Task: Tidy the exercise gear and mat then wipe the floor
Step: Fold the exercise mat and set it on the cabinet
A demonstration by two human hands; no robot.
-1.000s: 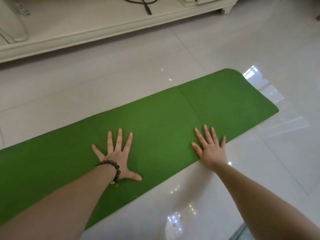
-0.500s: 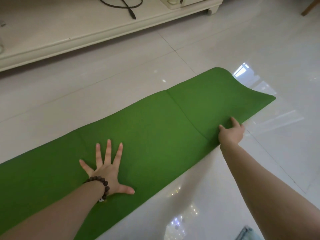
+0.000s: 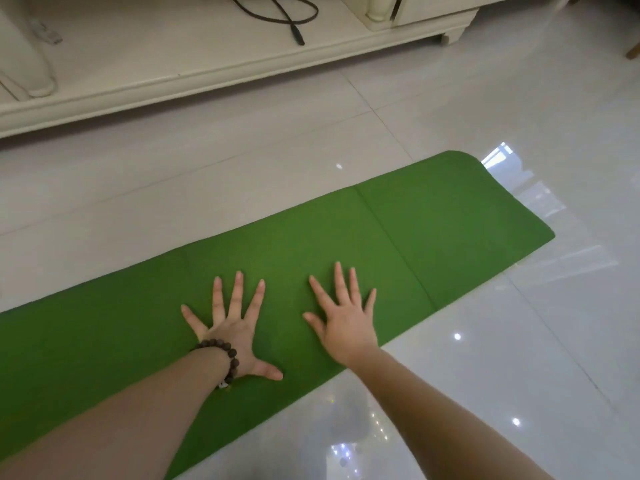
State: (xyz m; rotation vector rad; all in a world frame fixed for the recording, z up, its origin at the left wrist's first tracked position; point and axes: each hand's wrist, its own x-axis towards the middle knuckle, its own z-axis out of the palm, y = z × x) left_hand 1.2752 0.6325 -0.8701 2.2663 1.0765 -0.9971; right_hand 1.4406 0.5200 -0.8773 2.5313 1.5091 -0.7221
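Where frame ends, mat (image 3: 433, 230) cut off

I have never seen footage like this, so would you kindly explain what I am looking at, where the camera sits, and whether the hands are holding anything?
There is no machine here: a person wears one camera on the head, looking forward and down. The left hand, with a bead bracelet on its wrist, and the right hand both lie flat with fingers spread on a green mat. The mat lies on a glossy tiled floor. Neither hand holds anything. Behind stands cream furniture with a black cable on it.
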